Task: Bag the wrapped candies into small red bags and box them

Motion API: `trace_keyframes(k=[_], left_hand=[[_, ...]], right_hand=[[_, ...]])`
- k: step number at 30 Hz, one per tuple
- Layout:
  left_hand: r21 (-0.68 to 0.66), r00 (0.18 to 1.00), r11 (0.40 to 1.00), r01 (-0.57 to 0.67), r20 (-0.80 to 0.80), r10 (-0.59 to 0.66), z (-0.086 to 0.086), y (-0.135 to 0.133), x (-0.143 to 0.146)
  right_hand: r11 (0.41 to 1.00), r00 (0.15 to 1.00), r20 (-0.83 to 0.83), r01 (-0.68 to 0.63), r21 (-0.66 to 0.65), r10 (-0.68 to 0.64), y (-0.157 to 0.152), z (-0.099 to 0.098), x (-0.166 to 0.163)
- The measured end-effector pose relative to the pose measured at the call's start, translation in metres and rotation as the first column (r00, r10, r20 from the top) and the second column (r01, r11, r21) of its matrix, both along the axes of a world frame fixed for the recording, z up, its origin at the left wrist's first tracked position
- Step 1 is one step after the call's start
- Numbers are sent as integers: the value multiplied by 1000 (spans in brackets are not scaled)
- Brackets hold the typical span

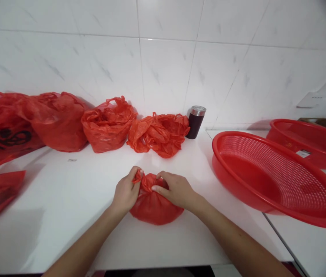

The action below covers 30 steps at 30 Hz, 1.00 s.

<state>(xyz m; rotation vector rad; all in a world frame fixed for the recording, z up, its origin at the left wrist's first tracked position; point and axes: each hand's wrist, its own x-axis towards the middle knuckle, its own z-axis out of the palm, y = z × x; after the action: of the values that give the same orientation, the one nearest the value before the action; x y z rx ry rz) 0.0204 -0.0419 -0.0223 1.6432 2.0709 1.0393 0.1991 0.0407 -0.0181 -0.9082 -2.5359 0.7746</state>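
A filled red plastic bag [157, 209] sits on the white table in front of me, its top gathered and twisted. My left hand [127, 190] is closed on a bunched end of the bag at its upper left. On the other side, my right hand [174, 186] pinches the gathered neck between thumb and fingers. What the bag contains is hidden by the red plastic.
Along the tiled wall stand several red plastic bags, including a rounded one [108, 125] and a crumpled one [160, 132]. A dark tumbler with a silver lid [196, 121] is beside them. Red perforated basket [252, 184] and red basin [310, 142] occupy the right.
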Motion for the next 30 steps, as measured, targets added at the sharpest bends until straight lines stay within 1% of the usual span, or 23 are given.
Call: trace_keyframes(k=[1, 3, 5, 7, 10, 13, 16, 20, 24, 30], left_hand=[[-16, 999, 1000, 1, -47, -1, -4, 2, -1], [-27, 997, 1000, -2, -80, 0, -10, 4, -4], [-26, 995, 1000, 0, -100, -2, -12, 6, -5], [-24, 993, 1000, -1, -116, -2, -10, 7, -7], [-27, 988, 1000, -5, -154, 1, -8, 11, -9], [-43, 977, 999, 2, -212, -11, -8, 20, -13], [-77, 961, 997, -12, -276, -10, -10, 32, -17], [-130, 935, 991, -35, -353, -13, -15, 45, -21], [-181, 909, 982, -57, -416, -24, -21, 52, -25], [-252, 884, 963, -100, -467, -30, -26, 60, -29]], right_hand=[[1000, 1000, 1, -23, 0, 23, -2, -2, 1], [999, 999, -34, -20, 30, 21, -5, -5, 6], [998, 998, -64, -15, 65, 19, -8, -6, 12], [996, 997, -46, -62, 61, 65, -11, -5, 18], [990, 990, -20, -141, -28, 141, -8, -7, 25], [981, 985, -82, -160, -108, 151, 6, -10, 27], [978, 982, -110, -167, -124, 154, 26, -11, 25], [971, 985, -91, -163, -173, 149, 45, -11, 24], [970, 986, -78, -157, -184, 144, 50, -17, 25], [985, 994, -74, -95, -147, 85, 52, -34, 23]])
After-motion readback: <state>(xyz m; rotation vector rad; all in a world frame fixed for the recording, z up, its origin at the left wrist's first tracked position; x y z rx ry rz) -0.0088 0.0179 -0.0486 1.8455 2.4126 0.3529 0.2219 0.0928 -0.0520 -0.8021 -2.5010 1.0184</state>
